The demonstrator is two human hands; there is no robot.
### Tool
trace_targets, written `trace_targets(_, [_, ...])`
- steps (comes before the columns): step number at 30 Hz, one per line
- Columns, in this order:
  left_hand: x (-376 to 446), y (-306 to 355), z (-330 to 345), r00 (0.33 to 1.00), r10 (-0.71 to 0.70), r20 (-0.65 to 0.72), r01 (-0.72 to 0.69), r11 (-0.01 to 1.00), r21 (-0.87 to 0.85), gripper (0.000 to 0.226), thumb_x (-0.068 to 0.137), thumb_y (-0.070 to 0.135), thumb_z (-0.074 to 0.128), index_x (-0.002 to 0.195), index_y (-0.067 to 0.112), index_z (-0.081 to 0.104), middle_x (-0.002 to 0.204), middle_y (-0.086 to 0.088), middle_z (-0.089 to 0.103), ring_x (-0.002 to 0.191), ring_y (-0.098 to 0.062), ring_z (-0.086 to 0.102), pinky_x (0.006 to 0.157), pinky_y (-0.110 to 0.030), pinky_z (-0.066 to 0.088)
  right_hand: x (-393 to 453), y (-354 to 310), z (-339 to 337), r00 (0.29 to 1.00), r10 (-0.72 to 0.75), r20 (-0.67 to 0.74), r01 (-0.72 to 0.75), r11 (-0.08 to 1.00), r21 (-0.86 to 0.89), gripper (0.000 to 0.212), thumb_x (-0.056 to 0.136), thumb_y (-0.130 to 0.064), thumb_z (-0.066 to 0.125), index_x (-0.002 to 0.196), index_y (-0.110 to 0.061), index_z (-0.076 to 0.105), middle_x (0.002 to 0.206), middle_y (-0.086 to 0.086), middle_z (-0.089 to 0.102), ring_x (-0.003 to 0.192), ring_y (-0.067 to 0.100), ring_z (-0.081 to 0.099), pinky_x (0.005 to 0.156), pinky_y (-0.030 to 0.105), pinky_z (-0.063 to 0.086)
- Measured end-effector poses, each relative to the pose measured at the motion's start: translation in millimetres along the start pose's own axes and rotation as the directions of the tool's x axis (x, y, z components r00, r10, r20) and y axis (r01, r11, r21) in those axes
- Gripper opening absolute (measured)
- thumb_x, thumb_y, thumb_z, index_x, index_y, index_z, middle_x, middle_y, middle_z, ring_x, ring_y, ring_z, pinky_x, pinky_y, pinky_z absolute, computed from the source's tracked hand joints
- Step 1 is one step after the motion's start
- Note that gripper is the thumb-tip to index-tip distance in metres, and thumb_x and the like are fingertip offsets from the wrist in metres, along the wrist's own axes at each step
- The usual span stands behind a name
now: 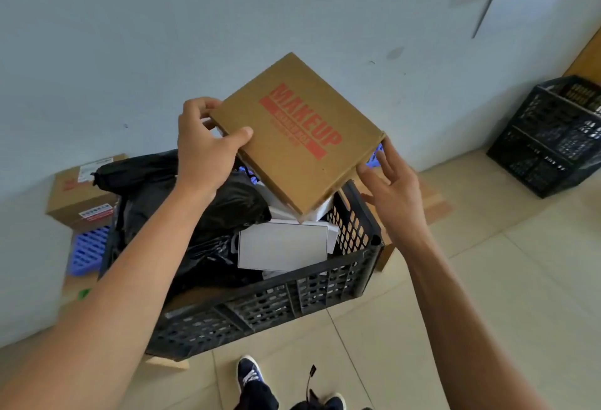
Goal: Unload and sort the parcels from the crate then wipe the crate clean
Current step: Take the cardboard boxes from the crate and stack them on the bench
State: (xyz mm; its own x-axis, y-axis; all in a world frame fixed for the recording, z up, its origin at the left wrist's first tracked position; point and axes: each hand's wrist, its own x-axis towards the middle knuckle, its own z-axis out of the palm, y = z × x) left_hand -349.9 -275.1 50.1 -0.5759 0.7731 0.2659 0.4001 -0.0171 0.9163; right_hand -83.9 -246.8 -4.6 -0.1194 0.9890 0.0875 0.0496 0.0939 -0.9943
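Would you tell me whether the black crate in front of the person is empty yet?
Not empty. The black crate holds black bags and a white box; the left hand grips a MAKEUP box above it.

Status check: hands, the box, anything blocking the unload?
Left hand grips MAKEUP box, right hand open at its corner. Box above crate. Black bags, white parcels still inside.

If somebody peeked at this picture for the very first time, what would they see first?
Probably the flat brown box with big red MAKEUP letters, held up in the middle over the dark crate. The left hand grips its far corner, and the right hand touches its near edge with straight fingers. Next they'd notice the crate itself, stuffed with shiny black bags on the left and a white box on the right.
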Motion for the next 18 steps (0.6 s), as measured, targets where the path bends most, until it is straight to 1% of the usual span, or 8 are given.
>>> trace_targets(2, [-9,2,-1,0.999,0.008,-0.053,-0.01,1.0,-0.021,0.054,0.079,0.022,0.082,0.121,0.031,0.049,0.129,0.005,0.056,0.116,-0.007,0.059,0.094,-0.031,0.055,-2,-1,-4,0.999,0.037,0.028,-0.038,0.998,0.059,0.06,0.103,-0.027,0.059,0.157,-0.04,0.036,0.14,-0.021,0.061,0.122,0.006,0.064,0.086,0.039,0.062])
trace_targets(4, [-17,3,-2,0.997,0.007,-0.08,-0.009,1.0,-0.024,0.056,0.078,0.023,0.081,0.123,0.032,0.05,0.126,0.003,0.057,0.113,-0.008,0.06,0.095,-0.038,0.056,-4,-4,-8,0.996,0.078,0.041,-0.084,0.986,0.147,0.055,0.107,-0.021,0.051,0.157,-0.035,0.037,0.132,-0.005,0.069,0.12,0.016,0.068,0.08,0.043,0.064])
trace_targets(6, [-23,3,-4,0.997,-0.006,-0.072,0.006,1.0,-0.002,0.06,0.079,0.025,0.081,0.13,0.037,0.051,0.127,0.003,0.055,0.113,-0.008,0.059,0.095,-0.04,0.056,-6,-10,-10,0.995,0.084,0.049,-0.092,0.974,0.207,0.05,0.108,-0.019,0.048,0.156,-0.031,0.041,0.119,-0.003,0.075,0.111,0.02,0.072,0.079,0.05,0.064])
trace_targets(8, [-31,2,-6,0.998,-0.014,-0.058,0.016,0.999,0.029,0.066,0.083,0.026,0.079,0.141,0.037,0.049,0.132,0.002,0.05,0.114,-0.004,0.057,0.097,-0.034,0.055,-10,-13,-9,0.996,0.076,0.041,-0.084,0.97,0.227,0.048,0.107,-0.023,0.051,0.154,-0.029,0.044,0.114,-0.004,0.076,0.108,0.02,0.074,0.08,0.053,0.063])
trace_targets(11, [-43,2,-10,0.997,-0.035,-0.064,0.037,0.999,0.039,0.07,0.091,0.028,0.074,0.153,0.033,0.041,0.138,0.006,0.042,0.112,0.01,0.049,0.093,-0.014,0.043,-16,-14,-2,0.997,0.065,0.041,-0.073,0.973,0.221,0.055,0.104,-0.024,0.06,0.155,-0.027,0.041,0.12,-0.003,0.075,0.11,0.018,0.073,0.083,0.053,0.063])
trace_targets(13, [-51,1,-13,0.997,-0.034,-0.072,0.037,0.999,0.035,0.069,0.094,0.027,0.071,0.155,0.029,0.039,0.144,0.009,0.038,0.113,0.014,0.045,0.091,-0.007,0.035,-20,-13,4,0.998,0.05,0.034,-0.057,0.975,0.217,0.06,0.1,-0.021,0.065,0.154,-0.029,0.041,0.127,-0.001,0.072,0.114,0.017,0.071,0.084,0.052,0.063])
trace_targets(16, [-60,0,-23,0.998,-0.009,-0.07,0.011,0.999,0.034,0.067,0.096,0.027,0.068,0.156,0.028,0.038,0.149,0.012,0.038,0.12,0.011,0.041,0.094,-0.006,0.033,-25,-14,11,1.0,0.024,0.02,-0.028,0.97,0.241,0.058,0.097,-0.012,0.067,0.148,-0.031,0.046,0.13,-0.001,0.071,0.106,0.019,0.074,0.086,0.047,0.063])
trace_targets(18, [-63,0,-33,0.999,0.006,-0.049,-0.004,0.999,0.037,0.063,0.099,0.032,0.064,0.156,0.033,0.037,0.151,0.014,0.04,0.127,0.008,0.04,0.105,-0.015,0.034,-29,-16,16,1.0,-0.009,0.03,0.001,0.967,0.255,0.054,0.096,-0.003,0.063,0.142,-0.029,0.051,0.125,0.0,0.073,0.104,0.024,0.074,0.088,0.047,0.062])
